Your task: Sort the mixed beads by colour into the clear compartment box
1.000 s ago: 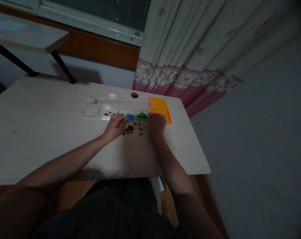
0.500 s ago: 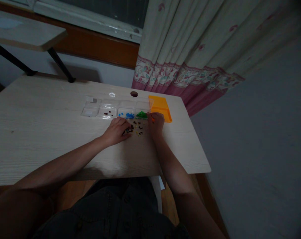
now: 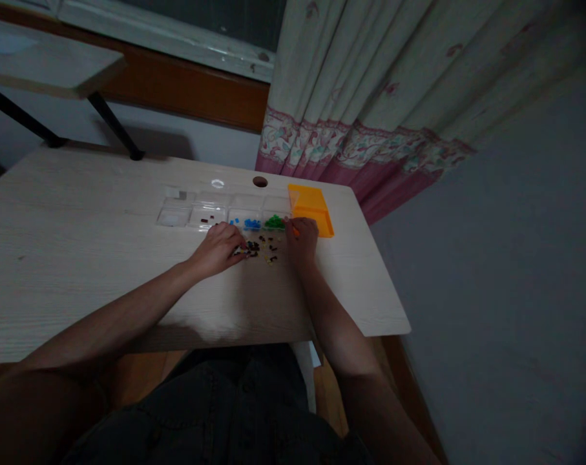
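Note:
My left hand [image 3: 219, 247] is at the left edge of a loose pile of small dark, white and yellow pieces [image 3: 254, 247]. Its fingers are curled and close together; whatever lies between the fingertips is too small to make out. My right hand [image 3: 303, 239] is closed beside the front right corner of a clear compartment box [image 3: 174, 218], with a bit of orange showing among the fingers. Green pieces [image 3: 274, 222] fill the compartment nearest that hand. Blue pieces [image 3: 252, 224] lie in the one to its left, and a few dark red pieces [image 3: 204, 220] farther left.
An orange tray [image 3: 312, 201] sits behind my right hand, partly overlapped by the clear box. A round hole [image 3: 260, 182] pierces the table [image 3: 103, 258] at the back. A raised shelf [image 3: 55, 64] on black legs stands back left; a curtain [image 3: 351, 129] hangs behind.
My left hand has drawn a little left, uncovering more of the dark pieces, and its fingers have come closer together. My right hand has stayed almost where it was.

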`<state>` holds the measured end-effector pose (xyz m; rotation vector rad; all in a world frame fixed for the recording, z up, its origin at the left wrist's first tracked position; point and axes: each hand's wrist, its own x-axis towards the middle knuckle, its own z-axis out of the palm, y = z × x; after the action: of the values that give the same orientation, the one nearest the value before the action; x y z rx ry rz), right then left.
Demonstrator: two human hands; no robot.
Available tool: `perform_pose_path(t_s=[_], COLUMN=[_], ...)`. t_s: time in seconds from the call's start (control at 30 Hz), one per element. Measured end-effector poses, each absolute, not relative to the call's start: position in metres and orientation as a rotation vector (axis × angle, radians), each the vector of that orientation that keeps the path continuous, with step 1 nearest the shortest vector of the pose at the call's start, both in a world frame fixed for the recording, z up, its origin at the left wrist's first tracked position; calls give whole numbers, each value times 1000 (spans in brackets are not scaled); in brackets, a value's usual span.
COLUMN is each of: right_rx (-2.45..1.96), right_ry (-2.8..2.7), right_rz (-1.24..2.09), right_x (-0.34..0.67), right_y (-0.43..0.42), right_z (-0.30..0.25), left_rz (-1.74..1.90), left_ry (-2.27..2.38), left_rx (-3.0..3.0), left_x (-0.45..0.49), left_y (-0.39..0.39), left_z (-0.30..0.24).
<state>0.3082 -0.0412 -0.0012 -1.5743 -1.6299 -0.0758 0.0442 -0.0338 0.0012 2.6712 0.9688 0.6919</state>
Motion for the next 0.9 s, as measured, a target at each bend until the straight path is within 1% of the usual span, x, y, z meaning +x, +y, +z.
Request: perform_pose_path(t_s=[0.5,0.7,0.9], right_rx=[-1525,-1429,-1391], right_ry=[-1733,-1857,-2042], right_rz=[-72,-99,-21], right_x=[301,288,279], right_y=[-45,-51,-55], right_z=[0,1,1], left_rz=[727,982,1159], left_ry=[970,1110,1334], left_rx=[2750,2615,2490], left_x=[50,50,42], left_y=[-38,-31,-7], left_z=[-2,1,-1])
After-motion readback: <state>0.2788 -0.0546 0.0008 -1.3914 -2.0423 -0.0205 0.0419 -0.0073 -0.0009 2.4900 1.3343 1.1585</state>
